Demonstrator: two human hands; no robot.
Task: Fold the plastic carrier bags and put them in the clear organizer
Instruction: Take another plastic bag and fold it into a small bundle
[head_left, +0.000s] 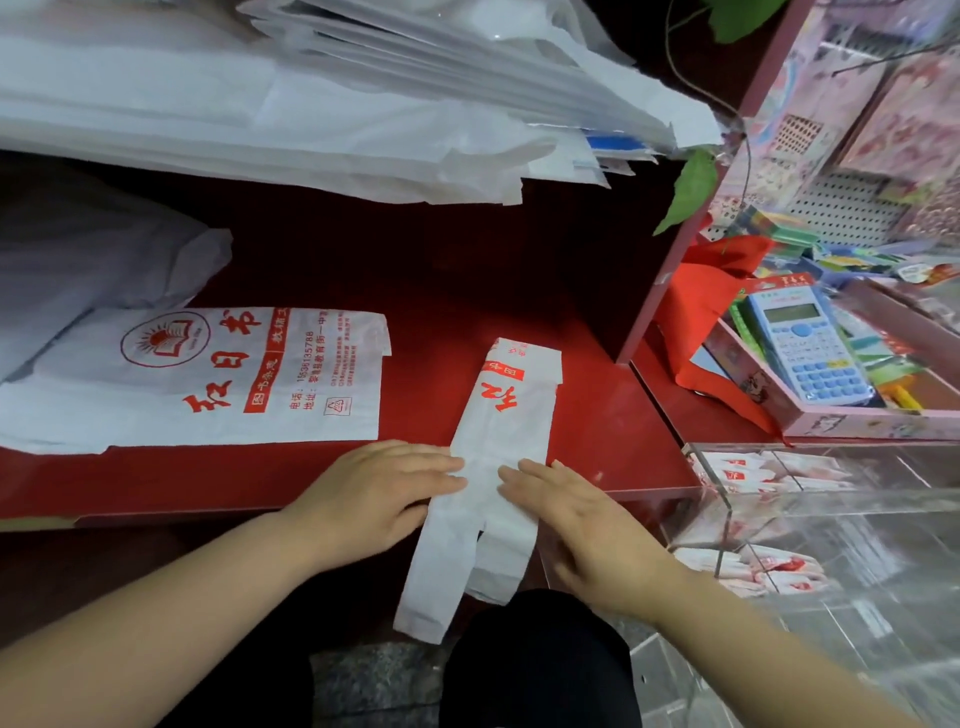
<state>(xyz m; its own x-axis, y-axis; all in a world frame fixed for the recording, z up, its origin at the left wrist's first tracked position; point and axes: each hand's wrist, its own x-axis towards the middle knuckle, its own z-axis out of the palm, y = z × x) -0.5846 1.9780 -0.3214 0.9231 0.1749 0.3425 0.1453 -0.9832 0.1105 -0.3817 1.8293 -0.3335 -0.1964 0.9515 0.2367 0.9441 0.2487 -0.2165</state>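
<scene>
The person is working on a carrier bag (506, 415) narrowed into a long strip on the red table (467, 270). Its printed bottom end is pointing away from the body and its two handle loops are hanging over the near edge. The left hand (374, 493) is lying on the strip's left edge and the right hand (576, 519) on its right edge. The fingers (431, 467) of both are lying straight and flat, gripping nothing and only pressing down. The step in hand looks like flattening the strip before folding it along its length. To do it well, the palms should be sweeping outward from the middle so trapped air is leaving through the handle end. The side creases should be staying parallel, or the thin plastic will likely be springing open. The clear organizer (722, 525) is standing just right of the right hand, with folded bags (753, 566) sitting in its compartments. Another printed bag (223, 374) is lying flat to the left, waiting its turn.
</scene>
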